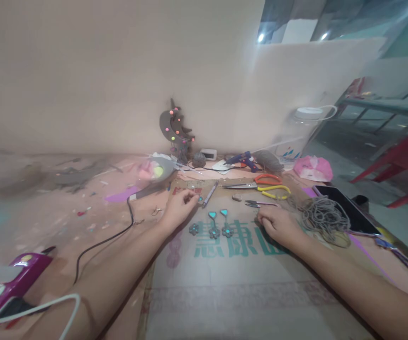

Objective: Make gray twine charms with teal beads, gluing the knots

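my table (118, 264) carries a printed cardboard sheet (232, 307); taking its middle as the dial's centre, i have a purple device (33, 271) at nine o'clock, a moon-shaped ornament (168, 126) toward twelve and a water bottle (294, 134) near one. on the sheet lie a pen (210, 194) at twelve, scissors (241, 186) at one, and flower pieces (214, 233) near the middle.

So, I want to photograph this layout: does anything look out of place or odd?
The leftmost flower looks unmatched: the other two flowers each have a blue heart joined above. Grey string lies tangled by the phone.
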A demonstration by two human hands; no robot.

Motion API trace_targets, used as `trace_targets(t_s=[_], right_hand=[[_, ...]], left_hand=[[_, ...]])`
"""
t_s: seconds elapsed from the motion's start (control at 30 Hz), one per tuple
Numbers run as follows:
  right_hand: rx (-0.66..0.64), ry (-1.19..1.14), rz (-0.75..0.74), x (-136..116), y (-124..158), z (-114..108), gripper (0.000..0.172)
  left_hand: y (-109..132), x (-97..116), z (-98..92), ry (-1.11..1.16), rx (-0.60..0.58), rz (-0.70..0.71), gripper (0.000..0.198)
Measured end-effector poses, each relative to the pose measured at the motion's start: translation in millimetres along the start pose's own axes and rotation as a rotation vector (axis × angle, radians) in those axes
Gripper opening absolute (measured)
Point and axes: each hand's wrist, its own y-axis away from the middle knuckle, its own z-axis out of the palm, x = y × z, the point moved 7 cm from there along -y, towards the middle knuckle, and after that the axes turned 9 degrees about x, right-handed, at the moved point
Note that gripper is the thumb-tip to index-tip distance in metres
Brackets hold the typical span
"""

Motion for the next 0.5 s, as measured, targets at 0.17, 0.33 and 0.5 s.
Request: trace_targets(t_s=[0.17,0.33,0.5], right_hand=[[-0.066,0.028,0.034,-1.4,-2.2,3.2,0.024],[-0.111,0.046,0.055,-6.8,-4.1,3.6,0.025],[-0.133,0.07,0.067,-8.7,-5.0,4.2,0.027]], left_hand=[[-0.6,0.4,2.6,0.035,-0.014,-0.025,0.033],[-1.8,-2.0,4.3,0.074,-0.043,-0.057,0.038],[-2.8,-3.1,3.7,0.103,-0.064,-0.085,0.043]])
